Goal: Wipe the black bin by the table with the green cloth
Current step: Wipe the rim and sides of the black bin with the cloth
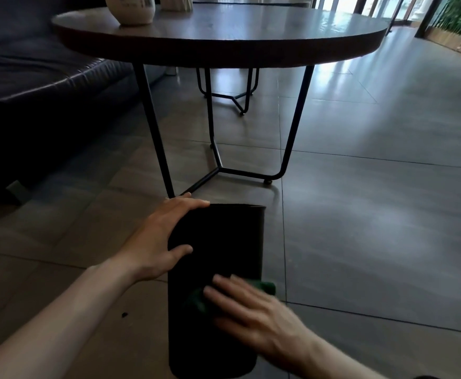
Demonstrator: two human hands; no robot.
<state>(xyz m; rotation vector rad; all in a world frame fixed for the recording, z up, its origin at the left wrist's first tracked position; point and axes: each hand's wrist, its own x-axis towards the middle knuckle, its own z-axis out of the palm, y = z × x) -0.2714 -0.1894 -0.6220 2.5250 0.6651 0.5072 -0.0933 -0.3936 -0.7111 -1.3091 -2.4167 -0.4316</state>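
- The right hand (254,313) lies flat, fingers spread, pressing the green cloth (264,287) against the side of the black bin (218,242); the palm holds the cloth down rather than the fingers closing round it. Cloth edges show past the fingertips on the left and at the bin's right edge.
- The bin is tipped over, its length running away from the camera; the closed end is nearest, close to the bottom edge of the view, and the open rim points toward the table.
- The left hand (158,239) is spread open over the bin's left side, thumb across the top surface and fingertips reaching the rim. It steadies the bin without closing round it.
- A small dark speck (124,314) lies on the floor tiles (374,214) left of the bin, under the left forearm.
- Right of the bin the tiled floor is bare and wide open out to the frame's edge.
- Just beyond the rim stands the black metal base (218,168) of the round table (251,47); the nearest leg comes down close beside the left hand's fingertips.
- A dark sofa (46,77) closes off the left side, near the table.
- On the tabletop's far left edge sits a pale jar (133,9), partly cut off by the frame.
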